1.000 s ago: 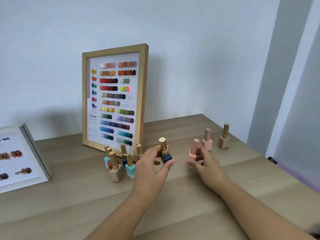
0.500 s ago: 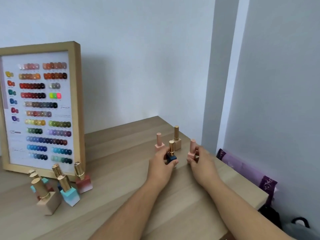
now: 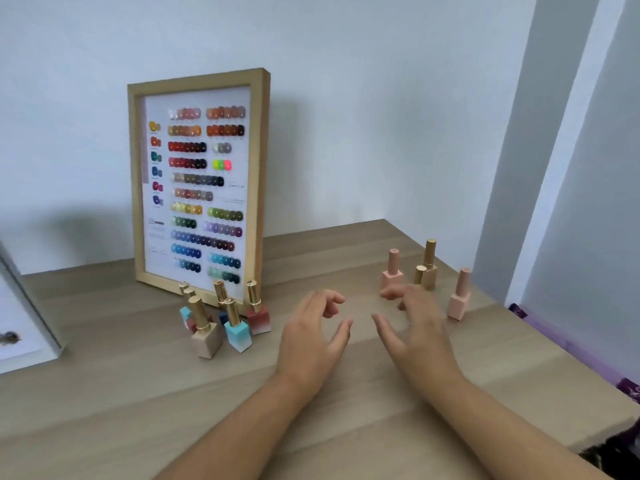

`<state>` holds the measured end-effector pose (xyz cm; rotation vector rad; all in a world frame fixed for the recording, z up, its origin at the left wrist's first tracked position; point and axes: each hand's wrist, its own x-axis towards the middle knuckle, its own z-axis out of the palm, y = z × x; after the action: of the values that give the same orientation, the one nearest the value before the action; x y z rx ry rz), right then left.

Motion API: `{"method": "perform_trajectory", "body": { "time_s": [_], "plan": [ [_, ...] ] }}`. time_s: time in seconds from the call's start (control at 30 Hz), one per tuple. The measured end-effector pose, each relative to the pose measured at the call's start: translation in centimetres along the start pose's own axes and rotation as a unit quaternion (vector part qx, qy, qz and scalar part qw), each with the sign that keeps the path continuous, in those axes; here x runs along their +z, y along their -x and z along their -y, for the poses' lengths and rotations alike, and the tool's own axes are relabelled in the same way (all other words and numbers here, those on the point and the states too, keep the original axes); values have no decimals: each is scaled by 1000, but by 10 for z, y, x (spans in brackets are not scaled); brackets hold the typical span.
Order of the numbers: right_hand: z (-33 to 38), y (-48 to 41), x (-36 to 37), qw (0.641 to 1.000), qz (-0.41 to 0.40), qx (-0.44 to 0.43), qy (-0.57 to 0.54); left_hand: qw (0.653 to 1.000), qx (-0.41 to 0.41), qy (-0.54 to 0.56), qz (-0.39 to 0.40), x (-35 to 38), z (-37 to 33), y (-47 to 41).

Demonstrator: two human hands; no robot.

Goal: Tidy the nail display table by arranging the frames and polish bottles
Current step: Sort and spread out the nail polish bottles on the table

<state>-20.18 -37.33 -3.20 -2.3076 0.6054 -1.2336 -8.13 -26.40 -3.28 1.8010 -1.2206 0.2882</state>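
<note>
A wooden frame [image 3: 198, 81] with a colour chart stands upright against the wall. In front of it clusters a group of polish bottles, among them a beige one [image 3: 207, 337], a teal one [image 3: 238, 332] and a red one [image 3: 259, 315]. At the right stand two pink bottles [image 3: 392, 273] [image 3: 459, 299], a tall gold-capped beige bottle [image 3: 429, 263] and a gold cap [image 3: 420, 274] partly hidden behind my right hand. My left hand [image 3: 313, 336] and right hand [image 3: 414, 327] hover empty over the table with loosely spread fingers, between the two groups.
A white frame [image 3: 38, 327] lies at the left edge of the wooden table [image 3: 138, 393]. The table's right edge [image 3: 540, 327] drops off beside a purple object [image 3: 588, 355] on the floor. A wall stands right behind the bottles.
Both hands let go of their bottles, the dark blue one and a pink one, at the right group and drew back towards me, empty. The view swung left.
</note>
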Motion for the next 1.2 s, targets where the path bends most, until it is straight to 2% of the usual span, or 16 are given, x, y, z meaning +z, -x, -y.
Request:
{"method": "perform_trajectory", "body": {
  "time_s": [0.1, 0.17, 0.3, 0.4, 0.5, 0.63, 0.83, 1.0, 1.1, 1.2],
  "plan": [
    [37, -1, 46, 989, 132, -10, -71, 995, 36, -66, -66, -49, 24, 21],
    [51, -4, 76, 981, 169, -8, -98, 987, 28, -93, -125, -73, 41, 34],
    [71, -13, 123, 974, 168, 41, -146, 963, -114, -115, -215, -113, 72, 48],
    [71, -21, 139, 969, 178, 67, -159, 956, -201, -89, -192, -125, 88, 51],
    [67, -26, 144, 963, 183, 84, -177, 955, -259, -70, -127, -123, 97, 48],
    [66, -28, 146, 956, 211, 99, -175, 954, -279, -68, -89, -118, 102, 44],
    [65, -27, 146, 952, 242, 99, -158, 939, -307, -144, -55, -113, 108, 40],
    [62, -23, 133, 947, 218, 135, -191, 940, -307, -128, -79, -108, 101, 33],
    [60, -16, 109, 945, 179, 158, -225, 941, -289, -91, -149, -115, 87, 38],
    [52, -11, 71, 952, 159, 126, -231, 945, -236, -62, -219, -120, 57, 46]
  ]
}}
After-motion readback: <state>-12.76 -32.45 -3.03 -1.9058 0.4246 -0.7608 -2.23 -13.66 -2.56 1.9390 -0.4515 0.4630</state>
